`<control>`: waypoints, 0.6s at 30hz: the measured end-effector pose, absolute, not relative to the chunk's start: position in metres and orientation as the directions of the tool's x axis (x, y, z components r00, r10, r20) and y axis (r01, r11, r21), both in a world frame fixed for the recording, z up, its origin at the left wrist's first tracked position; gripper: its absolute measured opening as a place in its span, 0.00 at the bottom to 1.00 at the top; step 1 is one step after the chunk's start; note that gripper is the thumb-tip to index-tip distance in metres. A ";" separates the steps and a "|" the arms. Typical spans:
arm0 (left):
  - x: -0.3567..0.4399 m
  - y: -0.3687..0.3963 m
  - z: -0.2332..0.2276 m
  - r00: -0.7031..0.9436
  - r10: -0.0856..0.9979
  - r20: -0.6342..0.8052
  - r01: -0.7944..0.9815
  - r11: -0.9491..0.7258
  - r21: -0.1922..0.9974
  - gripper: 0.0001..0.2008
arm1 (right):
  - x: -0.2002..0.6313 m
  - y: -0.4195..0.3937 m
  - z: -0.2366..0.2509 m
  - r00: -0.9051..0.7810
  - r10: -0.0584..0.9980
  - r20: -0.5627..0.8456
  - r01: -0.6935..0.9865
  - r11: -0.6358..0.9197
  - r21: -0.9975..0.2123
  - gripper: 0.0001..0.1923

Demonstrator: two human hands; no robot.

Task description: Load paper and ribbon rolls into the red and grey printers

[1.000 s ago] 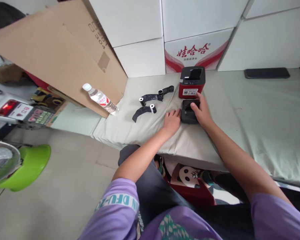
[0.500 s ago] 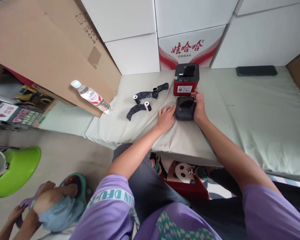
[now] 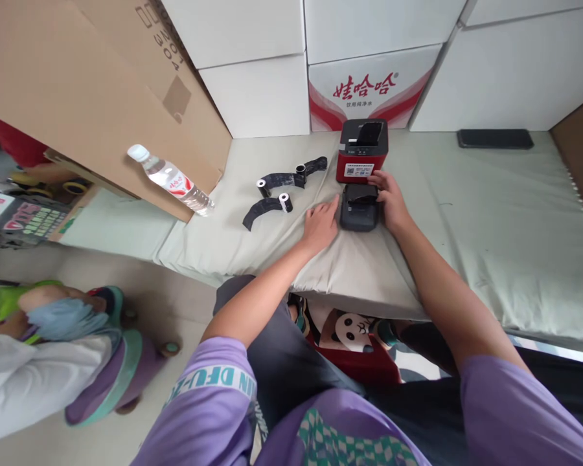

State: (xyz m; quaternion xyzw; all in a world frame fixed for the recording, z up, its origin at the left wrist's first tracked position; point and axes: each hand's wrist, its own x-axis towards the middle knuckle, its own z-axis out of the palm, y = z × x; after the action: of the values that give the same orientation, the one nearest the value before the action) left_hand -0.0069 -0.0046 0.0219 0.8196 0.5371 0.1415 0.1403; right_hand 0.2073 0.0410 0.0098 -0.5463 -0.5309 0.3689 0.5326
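Note:
A small black printer [image 3: 358, 210] lies on the pale green mat [image 3: 490, 220], just in front of a red and black printer [image 3: 362, 151]. My right hand [image 3: 391, 202] grips the black printer's right side, fingers reaching over its top edge. My left hand [image 3: 320, 224] rests flat on the mat, fingertips against the black printer's left side. To the left lie three small rolls with black tape trailing from them [image 3: 276, 189].
A plastic water bottle [image 3: 171, 180] leans by a large cardboard sheet [image 3: 78, 90]. White boxes [image 3: 369, 39] are stacked behind the mat, and a black phone [image 3: 494, 138] lies at the back right. Another person [image 3: 53, 362] is low on the floor at left.
My right hand has shifted from on top of the black printer to its right side and upper edge. The other person has come into view at lower left.

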 end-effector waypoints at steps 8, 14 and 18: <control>-0.007 -0.004 0.021 0.424 0.899 0.112 0.817 -0.433 0.381 0.36 | 0.236 0.040 0.014 -0.102 0.990 0.096 0.122 0.108 -0.987 0.42; -0.006 -0.007 0.024 0.445 0.888 0.118 0.798 -0.453 0.398 0.34 | 0.234 0.044 0.010 0.143 0.980 0.142 0.217 0.109 -0.970 0.22; -0.003 -0.010 0.025 0.464 0.877 0.126 0.791 -0.474 0.388 0.32 | 0.225 0.040 0.013 0.229 0.945 0.232 0.401 0.126 -0.907 0.23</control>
State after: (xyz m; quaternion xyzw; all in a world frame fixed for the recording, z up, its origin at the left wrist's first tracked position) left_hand -0.0033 -0.0100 0.0249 0.8443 0.4938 0.1555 0.1387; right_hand 0.2246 0.0398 0.0125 -0.6026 -0.5584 0.2716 0.5013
